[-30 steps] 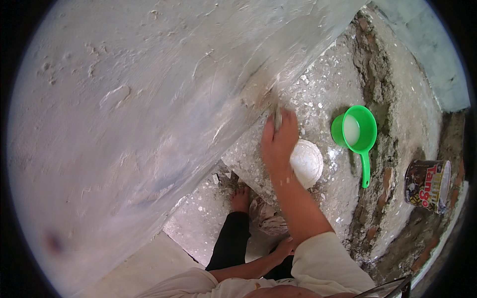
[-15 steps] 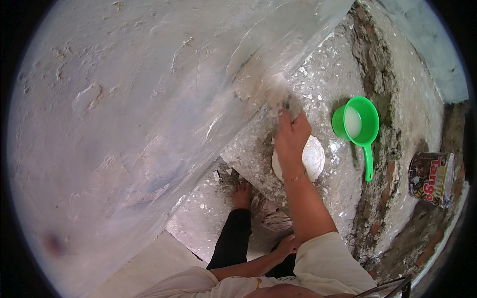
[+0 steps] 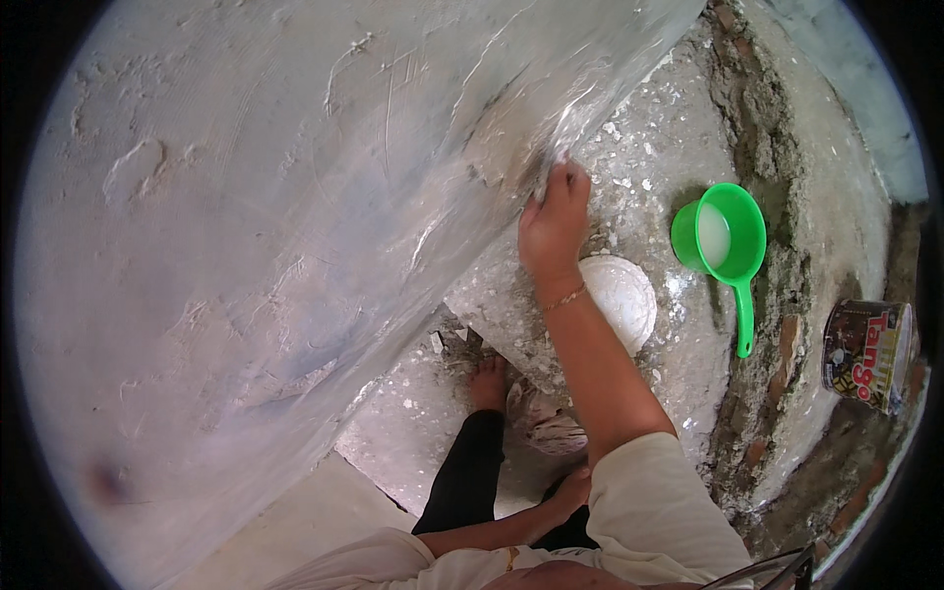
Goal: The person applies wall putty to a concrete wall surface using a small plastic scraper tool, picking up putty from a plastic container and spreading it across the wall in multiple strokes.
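Observation:
My right hand (image 3: 556, 226) is up against the lower part of the grey plastered wall (image 3: 295, 226), close to where it meets the floor. Its fingers are curled around something thin, mostly hidden by the hand; I cannot make out what it is. Beneath my right forearm, partly covered by it, lies a round white thing (image 3: 624, 307), like a shallow dish with white paste. To its right stands a green dipper (image 3: 744, 290) holding a milky white liquid. My left hand (image 3: 570, 494) rests low by my leg, its fingers hidden by the right sleeve.
A dark printed tub (image 3: 867, 356) stands at the far right. White flecks and crumbs cover the floor (image 3: 678, 393). A rough broken strip (image 3: 752, 167) of rubble runs along the right. Near my bare foot (image 3: 487, 383) lies a crumpled bundle (image 3: 551, 428).
My right hand has moved slightly up and to the left, from a blurred position over the floor edge to the wall. More of the round white thing shows. My left hand stays low.

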A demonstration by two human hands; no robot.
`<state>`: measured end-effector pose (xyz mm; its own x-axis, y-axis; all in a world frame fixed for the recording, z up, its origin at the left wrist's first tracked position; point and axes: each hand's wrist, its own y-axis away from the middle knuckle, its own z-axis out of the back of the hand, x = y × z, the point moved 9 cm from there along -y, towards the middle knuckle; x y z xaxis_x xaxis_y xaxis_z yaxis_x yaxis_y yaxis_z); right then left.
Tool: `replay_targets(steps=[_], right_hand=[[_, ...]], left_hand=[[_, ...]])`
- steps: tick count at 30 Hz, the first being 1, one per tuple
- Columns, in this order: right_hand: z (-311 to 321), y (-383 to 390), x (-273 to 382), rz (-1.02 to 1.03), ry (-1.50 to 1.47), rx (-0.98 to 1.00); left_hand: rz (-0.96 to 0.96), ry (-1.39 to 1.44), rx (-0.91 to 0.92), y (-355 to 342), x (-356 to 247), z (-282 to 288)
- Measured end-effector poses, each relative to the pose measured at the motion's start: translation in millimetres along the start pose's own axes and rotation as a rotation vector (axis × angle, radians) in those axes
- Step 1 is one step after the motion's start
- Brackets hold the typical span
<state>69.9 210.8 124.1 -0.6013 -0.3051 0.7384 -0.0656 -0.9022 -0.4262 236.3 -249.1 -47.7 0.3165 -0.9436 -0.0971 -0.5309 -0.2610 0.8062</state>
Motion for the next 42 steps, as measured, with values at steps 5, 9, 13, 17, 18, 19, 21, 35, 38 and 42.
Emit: replay_targets(steps=[5,9,13,17,18,19,21,35,38,42], right_hand=[[-4,65,17,0.133,-0.034,0.220],[39,67,24,-0.176,-0.264,0.238],[71,37,-36,-0.425,-0.404,-0.042],[52,-16,-94,-0.479,-0.296,-0.099],[48,-22,-99,-0.485,-0.294,-0.102],[46,-31,-94,-0.423,-0.190,-0.070],[36,-32,-65,-0.315,-0.028,-0.032],[67,-56,-73,-0.329,-0.363,-0.178],[54,-63,-23,0.020,0.039,-0.208],[25,3,45,0.101,-0.010,0.140]], left_hand=[[0.035,-0.070,-0.132,34,-39,-16],[0.138,-0.220,-0.137,34,-30,-1],[0.067,-0.040,-0.173,35,-26,1],[0.060,-0.050,-0.002,1,13,5],[0.066,-0.053,-0.003,9,5,-1],[0.042,-0.078,-0.061,26,-19,-11],[0.012,-0.095,-0.128,32,-29,-9],[0.000,-0.100,-0.059,13,-9,0],[0.089,-0.019,-0.115,13,1,4],[0.005,0.002,-0.136,23,-13,5]])
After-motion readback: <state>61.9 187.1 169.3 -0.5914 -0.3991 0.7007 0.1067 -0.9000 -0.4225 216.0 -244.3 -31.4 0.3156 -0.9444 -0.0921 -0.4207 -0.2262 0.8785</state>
